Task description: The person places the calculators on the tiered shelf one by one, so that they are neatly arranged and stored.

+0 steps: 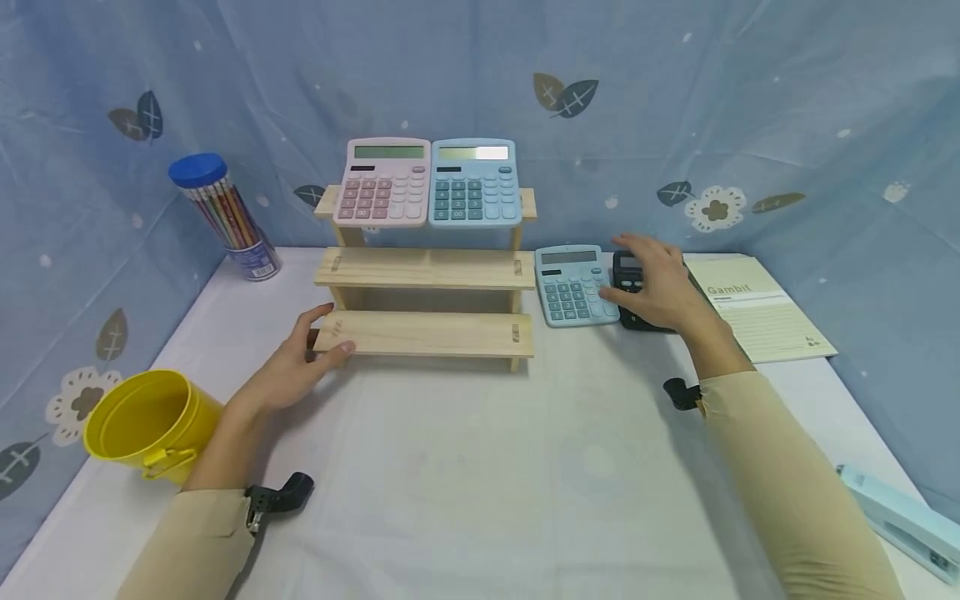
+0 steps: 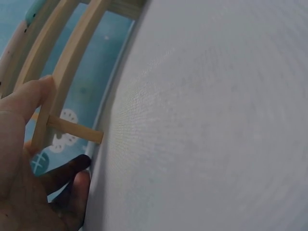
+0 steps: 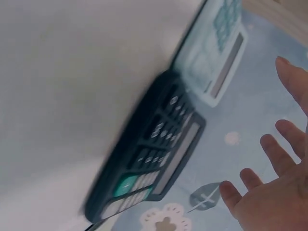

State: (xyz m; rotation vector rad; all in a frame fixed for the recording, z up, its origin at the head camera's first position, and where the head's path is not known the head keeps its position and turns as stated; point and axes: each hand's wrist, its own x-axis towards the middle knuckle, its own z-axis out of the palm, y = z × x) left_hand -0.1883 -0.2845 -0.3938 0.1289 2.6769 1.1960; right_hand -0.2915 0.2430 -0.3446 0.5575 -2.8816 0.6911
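Note:
A three-tier wooden stand [image 1: 427,333] stands mid-table, a pink calculator [image 1: 382,183] and a light blue calculator [image 1: 474,183] leaning side by side on its top tier. My left hand [image 1: 296,371] holds the left end of the lowest tier; in the left wrist view the thumb [image 2: 36,94] lies against the wooden board [image 2: 72,62]. Right of the stand lies another blue calculator [image 1: 573,287], beside a black calculator [image 3: 149,154]. Over the black one hovers my right hand [image 1: 660,283], fingers spread and holding nothing; in the head view it partly hides that calculator.
A cream notebook marked Gambit [image 1: 757,308] lies right of the black calculator. A pale blue stapler-like object [image 1: 900,521] is at the right edge. On the left are a yellow bucket [image 1: 191,425] and a blue-lidded tube of pencils [image 1: 228,217]. A patterned blue cloth hangs behind.

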